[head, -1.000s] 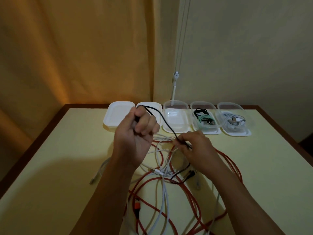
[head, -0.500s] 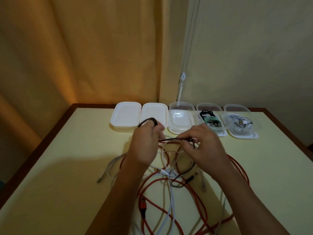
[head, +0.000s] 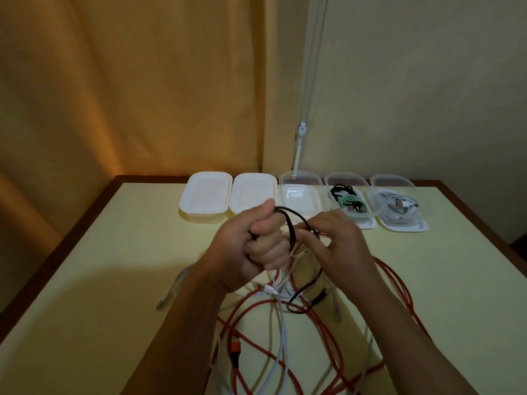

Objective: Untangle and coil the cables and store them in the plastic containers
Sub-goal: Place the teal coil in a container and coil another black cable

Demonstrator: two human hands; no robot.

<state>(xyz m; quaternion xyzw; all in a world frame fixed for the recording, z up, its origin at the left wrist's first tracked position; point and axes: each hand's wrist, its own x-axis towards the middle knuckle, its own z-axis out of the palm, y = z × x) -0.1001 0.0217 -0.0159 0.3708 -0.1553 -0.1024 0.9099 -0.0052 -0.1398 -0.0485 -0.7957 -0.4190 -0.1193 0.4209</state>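
Note:
My left hand (head: 256, 249) grips a thin black cable (head: 291, 223), which loops over its fist above the middle of the table. My right hand (head: 339, 246) pinches the same black cable just to the right, and the rest of it hangs down to the pile. Under both hands lies a tangle of orange-red cable (head: 328, 332) and white cables (head: 282, 337). Along the far edge stand several plastic containers: an open clear one (head: 299, 181) holding nothing, one (head: 346, 178) with black and green cables, one (head: 396, 183) with white cables.
Two closed white containers (head: 206, 196) (head: 252, 195) stand at the far left of the row. A grey cable end (head: 168, 295) lies left of the tangle. The yellow table (head: 99, 266) has a dark wooden rim; a curtain and blind cord hang behind.
My left hand has turned and rolled its fist, drawing the black cable into a loop over it. My right hand has stayed close beside it, feeding the cable.

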